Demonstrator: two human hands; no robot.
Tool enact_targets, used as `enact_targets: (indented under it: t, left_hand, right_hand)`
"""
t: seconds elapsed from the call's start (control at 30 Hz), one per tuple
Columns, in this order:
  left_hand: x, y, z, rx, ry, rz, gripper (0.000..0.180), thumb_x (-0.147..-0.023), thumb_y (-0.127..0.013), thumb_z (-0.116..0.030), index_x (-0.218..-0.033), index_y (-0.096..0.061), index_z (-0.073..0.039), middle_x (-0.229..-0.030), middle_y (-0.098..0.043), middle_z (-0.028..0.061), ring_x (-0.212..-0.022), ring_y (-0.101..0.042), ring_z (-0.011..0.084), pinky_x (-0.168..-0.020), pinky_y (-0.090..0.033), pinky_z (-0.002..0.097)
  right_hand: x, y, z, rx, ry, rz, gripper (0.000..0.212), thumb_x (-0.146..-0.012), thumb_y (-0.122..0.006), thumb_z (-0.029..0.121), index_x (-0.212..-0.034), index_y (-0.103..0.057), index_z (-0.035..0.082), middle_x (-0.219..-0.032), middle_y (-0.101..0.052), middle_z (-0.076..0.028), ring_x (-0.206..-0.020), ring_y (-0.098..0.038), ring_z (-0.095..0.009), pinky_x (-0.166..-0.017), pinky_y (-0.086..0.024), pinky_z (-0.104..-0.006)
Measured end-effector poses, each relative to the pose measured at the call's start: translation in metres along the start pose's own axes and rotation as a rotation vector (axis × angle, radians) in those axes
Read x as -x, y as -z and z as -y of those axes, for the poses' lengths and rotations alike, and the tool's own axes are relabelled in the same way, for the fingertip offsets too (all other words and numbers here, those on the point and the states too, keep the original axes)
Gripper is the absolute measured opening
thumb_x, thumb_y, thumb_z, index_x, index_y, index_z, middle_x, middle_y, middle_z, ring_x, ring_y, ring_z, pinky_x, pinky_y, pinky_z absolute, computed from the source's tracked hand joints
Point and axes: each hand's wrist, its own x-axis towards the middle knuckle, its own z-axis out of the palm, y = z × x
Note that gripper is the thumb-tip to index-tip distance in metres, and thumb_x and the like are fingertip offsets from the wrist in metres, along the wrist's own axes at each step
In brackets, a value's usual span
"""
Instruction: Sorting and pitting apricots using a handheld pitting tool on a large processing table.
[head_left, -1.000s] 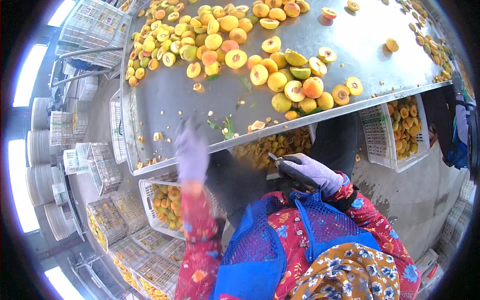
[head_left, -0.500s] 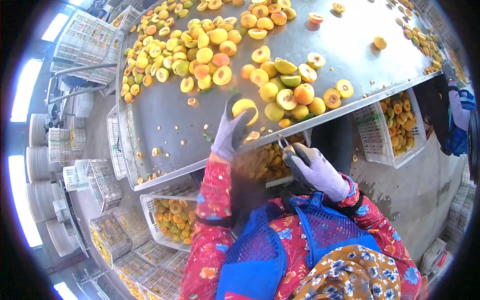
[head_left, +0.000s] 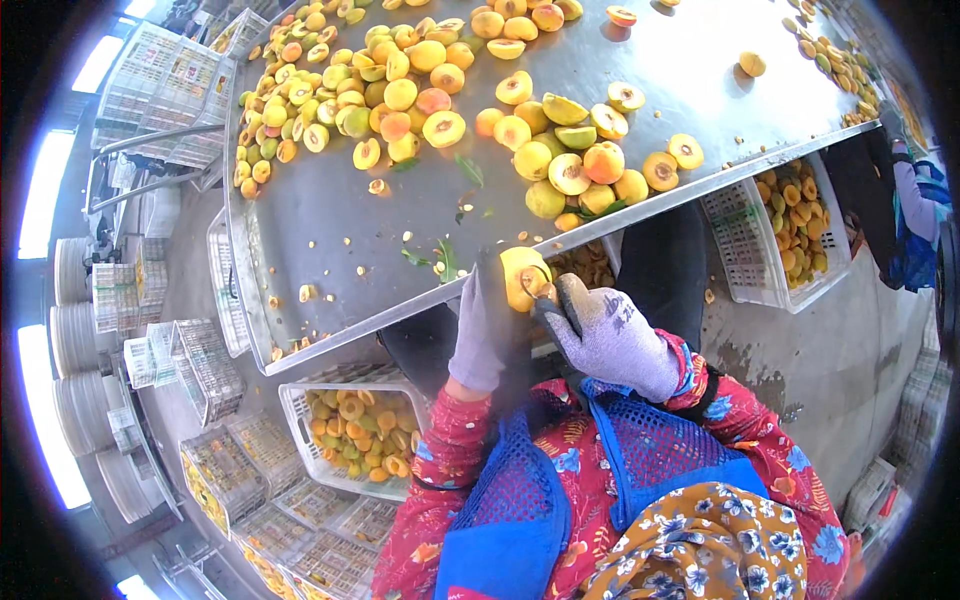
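Note:
My left hand [head_left: 482,325], in a grey glove, grips a yellow peach half [head_left: 522,276] at the near edge of the steel table [head_left: 340,290]. My right hand [head_left: 605,335], also gloved, presses a small pitting tool [head_left: 545,292] against the fruit's cut face. The tool is mostly hidden by my fingers. A heap of whole and halved peaches [head_left: 575,165] lies on the table just beyond my hands. A bigger pile of peaches [head_left: 350,85] fills the far left of the table.
A white crate of peach halves [head_left: 350,435] sits under the table at my left, another crate [head_left: 785,225] at the right. Empty white crates [head_left: 170,360] and stacked tubs [head_left: 75,330] stand on the left floor. Another person's sleeve [head_left: 915,200] shows far right.
My left hand reached up to the table, took a peach and brought it back to the near edge. My right hand rose with the tool to meet the fruit.

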Motion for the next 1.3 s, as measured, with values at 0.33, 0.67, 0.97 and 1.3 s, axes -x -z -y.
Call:
enact_targets:
  t: [0.33, 0.67, 0.97, 1.3]
  left_hand:
    - [0.007, -0.016, -0.021, 0.102, 0.238, -0.258, 0.025, -0.094, -0.047, -0.007, -0.116, -0.053, 0.001, -0.096, -0.063, 0.0205, -0.086, -0.064, 0.0328, -0.078, -0.049, 0.0397]
    - [0.000, -0.032, 0.002, 0.112, -0.014, -0.114, 0.044, -0.101, -0.034, -0.032, -0.104, -0.061, 0.002, -0.096, -0.066, 0.0140, -0.088, -0.062, 0.0226, -0.083, -0.048, 0.0353]
    - [0.013, -0.054, 0.033, -0.094, -0.003, -0.064, 0.063, -0.081, -0.075, -0.024, -0.129, -0.044, 0.003, -0.111, -0.059, 0.0211, -0.094, -0.062, 0.0349, -0.084, -0.048, 0.0419]
    - [0.108, 0.140, 0.037, -0.740, 0.836, -0.082, 0.046, -0.099, -0.046, -0.033, -0.129, -0.052, 0.001, -0.122, -0.058, 0.0292, -0.109, -0.058, 0.0442, -0.094, -0.046, 0.0459]
  right_hand:
    - [-0.001, 0.009, -0.013, -0.335, 0.149, 0.420, 0.030, -0.084, -0.064, 0.019, -0.105, -0.052, 0.000, -0.084, -0.059, -0.019, -0.073, -0.061, -0.036, -0.063, -0.050, -0.0425]
    - [0.007, 0.001, -0.031, -2.498, -0.881, 0.987, 0.039, -0.100, -0.042, 0.046, -0.093, -0.054, 0.009, -0.050, -0.043, 0.002, -0.035, -0.039, -0.010, -0.037, -0.032, -0.0241]
    - [0.015, -0.007, -0.027, -2.502, -0.652, 0.789, 0.042, -0.102, -0.037, 0.047, -0.090, -0.050, 0.009, -0.044, -0.042, 0.007, -0.031, -0.040, -0.005, -0.032, -0.026, -0.0201]
    - [0.006, -0.011, -0.035, -1.097, -0.684, 0.592, 0.036, -0.097, -0.056, 0.041, -0.087, -0.059, 0.006, -0.059, -0.047, 0.005, -0.045, -0.041, -0.006, -0.041, -0.031, -0.0217]
